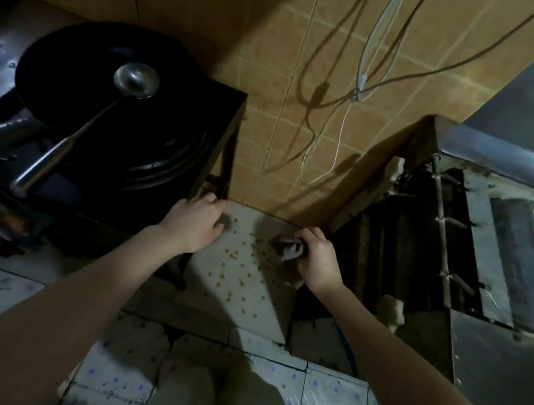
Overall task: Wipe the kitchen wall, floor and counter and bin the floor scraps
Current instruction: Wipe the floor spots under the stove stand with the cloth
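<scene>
Yellow scraps (242, 280) lie scattered on a pale floor tile (264, 326) below the tan tiled wall (275, 68). The right hand (317, 259) grips a crumpled grey cloth (288, 250) at their right edge; the left hand (194, 223) rests palm down, fingers relaxed, by the dark stove stand (226, 113). Best to sweep the cloth leftward, pressed flat, herding crumbs into one pile

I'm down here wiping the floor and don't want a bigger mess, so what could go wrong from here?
1. The crumpled grey rag in your right hand may push the scattered yellow-brown crumbs into the dark opening in the metal unit beside it.
2. Your left hand sits by the black stove stand's leg; a bump might jostle the long steel ladle resting in the black wok above.
</scene>
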The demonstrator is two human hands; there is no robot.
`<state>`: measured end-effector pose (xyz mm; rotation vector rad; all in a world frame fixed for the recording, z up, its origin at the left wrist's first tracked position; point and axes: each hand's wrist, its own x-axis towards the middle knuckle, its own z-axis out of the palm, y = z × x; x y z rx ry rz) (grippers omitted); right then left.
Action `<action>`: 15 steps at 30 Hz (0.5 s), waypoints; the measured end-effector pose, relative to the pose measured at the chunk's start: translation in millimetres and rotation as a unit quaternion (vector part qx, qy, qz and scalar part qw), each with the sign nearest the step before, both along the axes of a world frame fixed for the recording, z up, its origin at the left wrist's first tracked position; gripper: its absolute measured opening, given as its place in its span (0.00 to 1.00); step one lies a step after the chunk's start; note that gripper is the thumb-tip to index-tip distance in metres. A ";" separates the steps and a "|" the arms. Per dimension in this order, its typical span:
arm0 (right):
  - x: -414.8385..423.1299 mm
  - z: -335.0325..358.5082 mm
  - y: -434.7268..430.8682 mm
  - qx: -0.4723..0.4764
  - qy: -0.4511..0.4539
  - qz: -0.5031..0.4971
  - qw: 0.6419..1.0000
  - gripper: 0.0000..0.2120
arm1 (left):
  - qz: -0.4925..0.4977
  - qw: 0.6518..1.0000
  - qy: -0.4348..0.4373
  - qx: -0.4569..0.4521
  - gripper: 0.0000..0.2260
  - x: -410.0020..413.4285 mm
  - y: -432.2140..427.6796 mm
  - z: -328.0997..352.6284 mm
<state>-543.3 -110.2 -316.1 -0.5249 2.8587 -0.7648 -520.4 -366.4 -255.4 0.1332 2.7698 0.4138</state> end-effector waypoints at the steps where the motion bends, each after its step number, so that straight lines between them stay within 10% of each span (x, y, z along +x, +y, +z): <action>1: 0.3 -6.3 -1.1 -0.012 -0.008 -0.016 1.000 0.13 | -0.002 1.000 0.001 0.001 0.16 -2.2 -1.3 -5.2; 15: -42.6 -163.5 -20.2 -0.170 -0.064 -0.171 0.968 0.02 | 0.026 0.999 0.026 0.018 0.13 -31.7 5.5 -175.1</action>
